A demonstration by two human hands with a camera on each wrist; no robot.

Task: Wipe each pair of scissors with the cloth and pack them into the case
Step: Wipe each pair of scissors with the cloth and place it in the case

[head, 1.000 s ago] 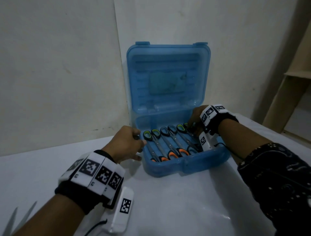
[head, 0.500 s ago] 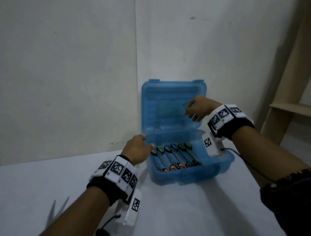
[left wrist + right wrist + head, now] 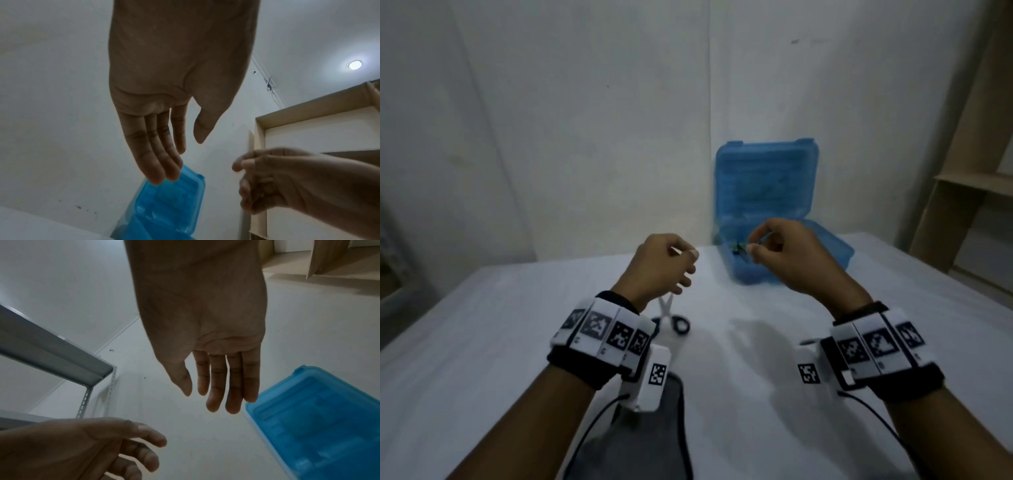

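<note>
The case (image 3: 767,192) stands on the table (image 3: 482,342) at its far side, against the wall (image 3: 585,120), with its lid upright behind the tray. In front of the case and to its left, one pair of scissors (image 3: 671,318) lies on the table. Nearer than the scissors, at the near edge, lies the cloth (image 3: 640,445). To the right of the case, beyond the table, stands a shelf (image 3: 962,192).

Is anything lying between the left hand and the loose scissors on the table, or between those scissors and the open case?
Nothing visible blocks either path. The left hand hangs empty in the air just above the scissors, with only bare table around them. The stretch from there to the open blue case is bare too. The right hand, also empty, is raised in front of the case.
</note>
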